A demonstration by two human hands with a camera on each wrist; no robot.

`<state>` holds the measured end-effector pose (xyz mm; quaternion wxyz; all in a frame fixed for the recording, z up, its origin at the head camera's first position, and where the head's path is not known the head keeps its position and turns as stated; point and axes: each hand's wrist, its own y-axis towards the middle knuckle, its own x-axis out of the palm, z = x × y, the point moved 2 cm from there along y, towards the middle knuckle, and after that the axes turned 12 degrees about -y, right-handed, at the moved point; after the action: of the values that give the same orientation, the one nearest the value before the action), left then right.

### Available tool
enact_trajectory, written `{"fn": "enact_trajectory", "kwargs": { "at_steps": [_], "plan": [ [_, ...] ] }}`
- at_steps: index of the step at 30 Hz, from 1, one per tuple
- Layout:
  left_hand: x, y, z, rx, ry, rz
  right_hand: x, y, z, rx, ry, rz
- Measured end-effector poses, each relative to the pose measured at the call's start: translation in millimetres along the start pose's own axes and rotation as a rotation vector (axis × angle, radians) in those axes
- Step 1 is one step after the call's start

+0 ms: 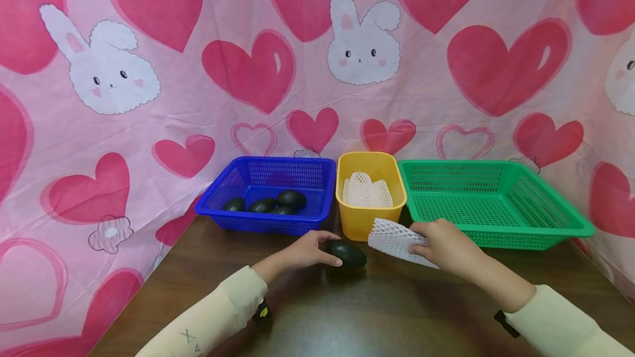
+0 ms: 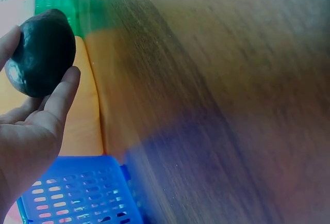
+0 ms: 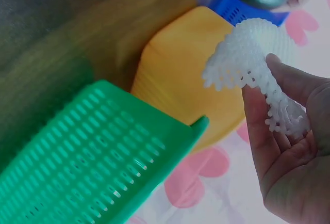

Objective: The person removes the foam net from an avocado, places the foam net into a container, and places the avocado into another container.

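Thumb and fingers of my left hand (image 1: 310, 249) grip a dark green avocado (image 1: 348, 254) above the table, in front of the yellow bin. The left wrist view shows the same avocado (image 2: 42, 53) held near the fingertips. My right hand (image 1: 448, 247) pinches a white foam net sleeve (image 1: 399, 241), whose open end faces the avocado across a small gap. In the right wrist view the sleeve (image 3: 247, 53) hangs between thumb and fingers, partly spread. Several more avocados (image 1: 291, 199) lie in the blue basket (image 1: 278, 225) at the left.
The yellow bin (image 1: 369, 219) stands between the baskets and contains several white net sleeves (image 1: 364, 189). A green basket (image 1: 496, 203) is on its right. Behind them hangs a pink cloth (image 1: 307, 87) with hearts and rabbits. All containers rest on a brown wooden table (image 1: 377, 313).
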<state>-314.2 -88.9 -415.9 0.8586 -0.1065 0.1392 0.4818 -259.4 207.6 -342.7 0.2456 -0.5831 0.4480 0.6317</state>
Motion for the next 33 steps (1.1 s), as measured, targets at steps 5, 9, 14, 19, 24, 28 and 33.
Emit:
{"fn": "enact_trajectory", "kwargs": {
  "at_steps": [5,9,14,19,24,28,33],
  "plan": [
    [-1.4,-3.0,0.5,-0.007,-0.005,0.006,-10,2.9,1,0.030,0.033,0.015],
    [-2.9,-5.7,1.8,0.003,0.001,0.008,-17,5.8,1,0.057,0.048,0.034],
    [-4.5,-7.3,2.3,0.025,-0.006,0.007,-27,12.9,0,0.068,0.073,0.062],
    [-6.4,-8.0,0.7,0.024,-0.007,0.010,-37,23.3,1,0.089,0.070,0.105],
    [-7.5,-8.7,0.4,0.017,-0.003,0.016,-43,34.8,5,0.141,0.085,0.126],
    [-8.4,-9.8,0.9,0.008,0.004,0.022,-44,46.6,8,0.203,0.080,0.140],
    [-10.1,-11.0,-0.2,-0.005,0.007,0.025,-44,63.1,10,0.259,0.082,0.180]
  ]
}}
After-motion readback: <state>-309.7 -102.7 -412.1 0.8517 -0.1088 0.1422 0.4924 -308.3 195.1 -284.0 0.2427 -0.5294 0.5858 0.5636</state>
